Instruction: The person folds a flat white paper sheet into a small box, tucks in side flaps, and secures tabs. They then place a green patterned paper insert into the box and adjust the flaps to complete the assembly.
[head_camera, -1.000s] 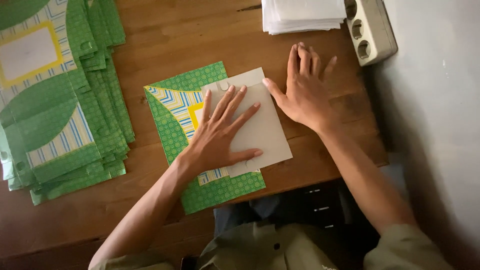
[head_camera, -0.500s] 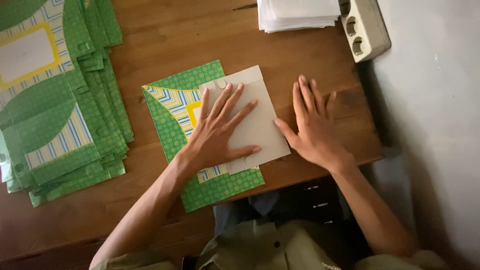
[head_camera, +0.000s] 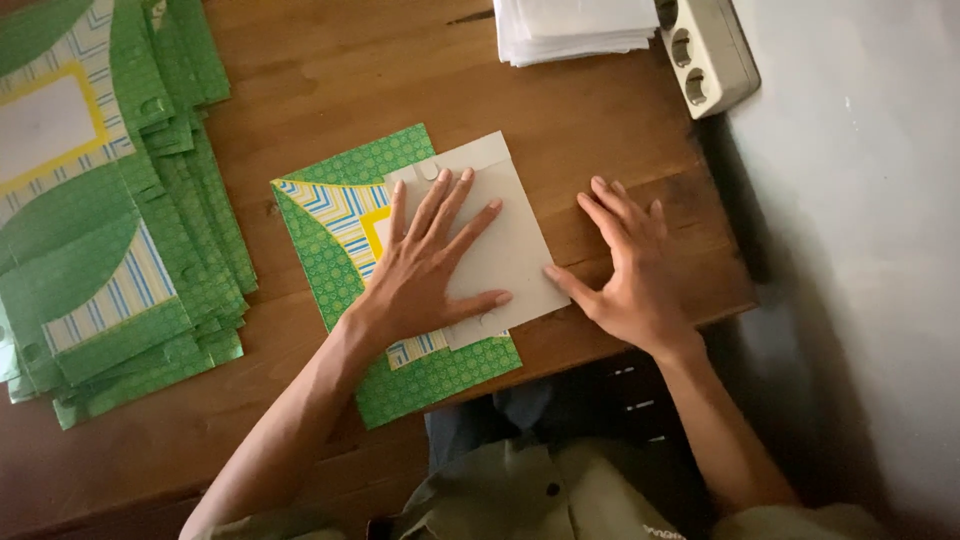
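Note:
A flat green patterned sheet (head_camera: 330, 255) with blue stripes and a yellow frame lies on the wooden table (head_camera: 330, 90). Its plain grey flap (head_camera: 515, 255) is folded over the right part. My left hand (head_camera: 430, 265) lies flat on that flap, fingers spread, holding nothing. My right hand (head_camera: 630, 270) rests flat on the table just right of the flap, thumb touching the flap's right edge.
A thick pile of the same green sheets (head_camera: 100, 210) covers the table's left side. A stack of white paper (head_camera: 575, 28) sits at the far edge, beside a white power strip (head_camera: 705, 55). The table ends at a grey wall (head_camera: 860, 220) on the right.
My right hand has slid down along the flap's right edge toward me. The left hand has stayed pressed on the flap.

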